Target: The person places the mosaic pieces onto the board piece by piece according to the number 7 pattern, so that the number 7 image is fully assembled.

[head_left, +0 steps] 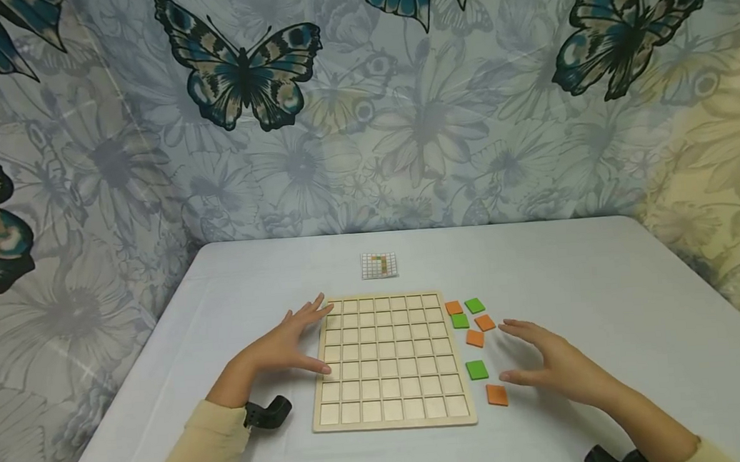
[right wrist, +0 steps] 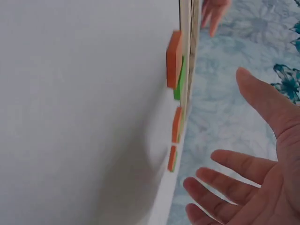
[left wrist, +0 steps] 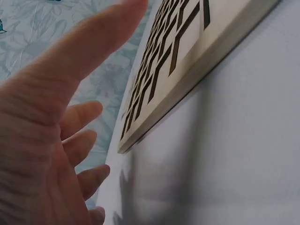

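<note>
A pale wooden grid board lies flat on the table, its square cells showing no tiles. My left hand is spread at the board's left edge, thumb and fingers apart; in the left wrist view the thumb is near the board's edge and nothing is held. My right hand hovers to the right of the loose square tiles, fingers extended and apart, holding nothing. Between it and the board lie three green tiles, one nearer, and several orange tiles, the nearest by the board's lower right corner.
Behind the board lies a small card printed with a grid and a few coloured squares. A white cloth covers the table. Butterfly-patterned fabric hangs behind and at the sides. Black wrist devices are on both arms.
</note>
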Action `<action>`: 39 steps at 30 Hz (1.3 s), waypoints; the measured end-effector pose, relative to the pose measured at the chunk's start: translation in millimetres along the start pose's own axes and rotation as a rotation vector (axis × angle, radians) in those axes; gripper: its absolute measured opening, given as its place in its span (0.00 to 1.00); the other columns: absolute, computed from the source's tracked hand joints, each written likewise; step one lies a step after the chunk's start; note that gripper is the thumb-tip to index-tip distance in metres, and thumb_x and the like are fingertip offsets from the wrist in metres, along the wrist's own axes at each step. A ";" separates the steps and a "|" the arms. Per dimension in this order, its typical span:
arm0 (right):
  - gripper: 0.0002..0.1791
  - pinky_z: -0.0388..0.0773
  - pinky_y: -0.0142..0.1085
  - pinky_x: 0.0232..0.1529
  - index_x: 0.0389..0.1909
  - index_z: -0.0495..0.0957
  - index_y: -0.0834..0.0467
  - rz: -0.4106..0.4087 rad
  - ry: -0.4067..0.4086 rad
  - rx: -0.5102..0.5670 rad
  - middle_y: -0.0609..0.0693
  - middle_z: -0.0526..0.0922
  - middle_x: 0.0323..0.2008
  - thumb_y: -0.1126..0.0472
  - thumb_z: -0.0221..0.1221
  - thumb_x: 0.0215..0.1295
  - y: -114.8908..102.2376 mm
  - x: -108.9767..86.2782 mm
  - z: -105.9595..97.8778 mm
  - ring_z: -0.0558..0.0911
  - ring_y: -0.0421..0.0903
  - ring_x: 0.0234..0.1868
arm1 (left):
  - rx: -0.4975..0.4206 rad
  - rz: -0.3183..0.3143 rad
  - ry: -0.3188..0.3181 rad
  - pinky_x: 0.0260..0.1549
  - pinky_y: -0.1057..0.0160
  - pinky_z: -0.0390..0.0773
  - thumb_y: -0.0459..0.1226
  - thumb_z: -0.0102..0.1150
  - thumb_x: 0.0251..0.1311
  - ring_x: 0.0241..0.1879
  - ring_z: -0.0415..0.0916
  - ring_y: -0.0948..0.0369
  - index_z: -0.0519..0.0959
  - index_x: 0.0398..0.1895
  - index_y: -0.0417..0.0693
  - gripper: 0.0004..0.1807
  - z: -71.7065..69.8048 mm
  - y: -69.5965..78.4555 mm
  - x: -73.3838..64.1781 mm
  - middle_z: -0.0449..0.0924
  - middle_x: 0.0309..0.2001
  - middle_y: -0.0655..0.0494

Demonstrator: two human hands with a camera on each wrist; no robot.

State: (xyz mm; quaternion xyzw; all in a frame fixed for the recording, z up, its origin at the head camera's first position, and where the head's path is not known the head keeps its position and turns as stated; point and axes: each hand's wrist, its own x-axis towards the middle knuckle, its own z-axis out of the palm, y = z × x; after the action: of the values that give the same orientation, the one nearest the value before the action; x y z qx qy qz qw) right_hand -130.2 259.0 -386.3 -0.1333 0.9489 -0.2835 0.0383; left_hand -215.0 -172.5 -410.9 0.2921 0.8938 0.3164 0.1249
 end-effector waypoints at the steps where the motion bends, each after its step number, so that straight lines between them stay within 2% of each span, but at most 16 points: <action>1: 0.45 0.67 0.62 0.57 0.62 0.68 0.61 0.004 0.008 0.011 0.60 0.70 0.62 0.38 0.67 0.45 -0.4 -2.1 2.1 0.68 0.63 0.61 | -0.009 -0.003 -0.009 0.67 0.35 0.29 0.54 0.73 0.37 0.73 0.34 0.43 0.53 0.72 0.49 0.58 2.0 0.0 1.8 0.37 0.75 0.46; 5: 0.34 0.77 0.48 0.51 0.52 0.77 0.56 0.002 0.082 0.045 0.49 0.80 0.51 0.42 0.69 0.45 -0.9 -8.4 10.1 0.79 0.48 0.49 | -0.034 -0.016 -0.026 0.68 0.36 0.26 0.54 0.74 0.37 0.74 0.35 0.45 0.55 0.72 0.52 0.57 8.3 -0.2 6.3 0.39 0.75 0.49; 8: 0.27 0.78 0.34 0.44 0.47 0.80 0.55 0.014 0.109 0.125 0.46 0.82 0.45 0.47 0.70 0.45 1.2 -11.9 15.9 0.79 0.37 0.41 | -0.042 -0.018 -0.025 0.68 0.39 0.24 0.55 0.73 0.36 0.74 0.35 0.48 0.58 0.71 0.54 0.55 12.0 -2.1 7.6 0.42 0.75 0.52; 11: 0.24 0.77 0.26 0.40 0.45 0.81 0.56 0.022 0.082 0.228 0.48 0.82 0.43 0.51 0.71 0.46 6.3 -14.2 21.3 0.77 0.32 0.37 | -0.039 -0.018 -0.019 0.69 0.42 0.23 0.56 0.73 0.36 0.74 0.35 0.51 0.60 0.70 0.56 0.54 14.6 -4.5 8.0 0.45 0.74 0.54; 16: 0.22 0.75 0.25 0.36 0.43 0.81 0.57 -0.031 0.034 0.256 0.48 0.82 0.39 0.52 0.71 0.46 14.5 -15.2 29.8 0.75 0.31 0.33 | -0.024 0.000 -0.011 0.69 0.42 0.22 0.55 0.73 0.37 0.74 0.36 0.50 0.60 0.70 0.53 0.53 17.8 -7.9 8.6 0.46 0.74 0.53; 28: 0.16 0.74 0.23 0.36 0.36 0.81 0.54 -0.248 0.085 0.241 0.45 0.81 0.35 0.55 0.71 0.44 24.6 -16.7 40.8 0.75 0.33 0.34 | -0.023 0.016 -0.009 0.69 0.42 0.23 0.55 0.73 0.38 0.74 0.36 0.50 0.59 0.70 0.51 0.54 19.0 -9.8 8.5 0.46 0.74 0.52; 39: 0.12 0.74 0.22 0.36 0.33 0.81 0.50 -0.288 0.066 0.202 0.41 0.78 0.34 0.56 0.70 0.47 24.2 -17.9 39.2 0.74 0.33 0.35 | -0.021 0.017 -0.012 0.69 0.42 0.23 0.54 0.73 0.38 0.74 0.36 0.49 0.59 0.70 0.50 0.54 19.3 -9.2 8.2 0.46 0.74 0.52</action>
State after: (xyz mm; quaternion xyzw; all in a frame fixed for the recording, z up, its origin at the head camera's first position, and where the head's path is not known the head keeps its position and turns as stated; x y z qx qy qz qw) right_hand -112.8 262.7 -432.4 -0.2539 0.8874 -0.3842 -0.0204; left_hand -217.8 -163.9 -431.9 0.3004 0.8873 0.3249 0.1303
